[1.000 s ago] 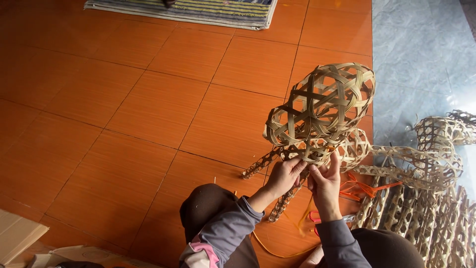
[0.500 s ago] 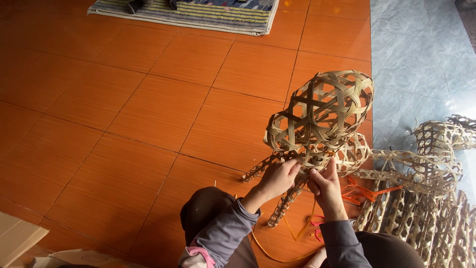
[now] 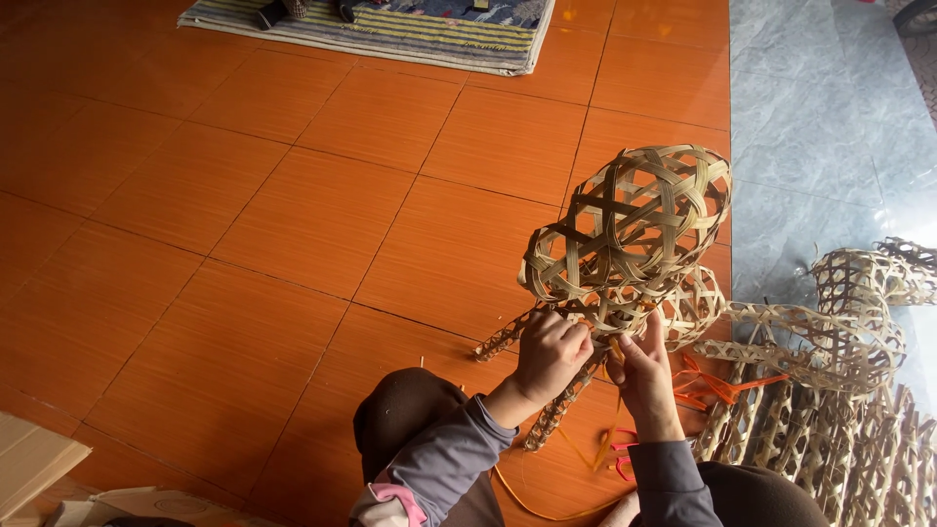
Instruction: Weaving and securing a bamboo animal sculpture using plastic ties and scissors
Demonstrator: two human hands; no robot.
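Note:
A rounded, open-weave bamboo basket (image 3: 630, 229) is tilted up above the orange tiled floor. Several narrow woven strips (image 3: 551, 410) hang from its lower edge toward my lap. My left hand (image 3: 549, 356) is closed around the basket's lower rim where a strip joins. Just to its right, my right hand (image 3: 644, 376) pinches the same rim with its fingers pointing up. Both grey sleeves come in from the bottom of the view.
More woven bamboo pieces (image 3: 839, 322) lie piled at the right, with orange strapping (image 3: 708, 385) among them. A striped mat (image 3: 390, 24) lies at the top. Cardboard (image 3: 34, 459) sits at the bottom left. A grey stone floor strip (image 3: 820, 127) runs along the right.
The basket and both hands sit slightly lower in view as the camera tilted. The hands keep their hold on the lower rim.

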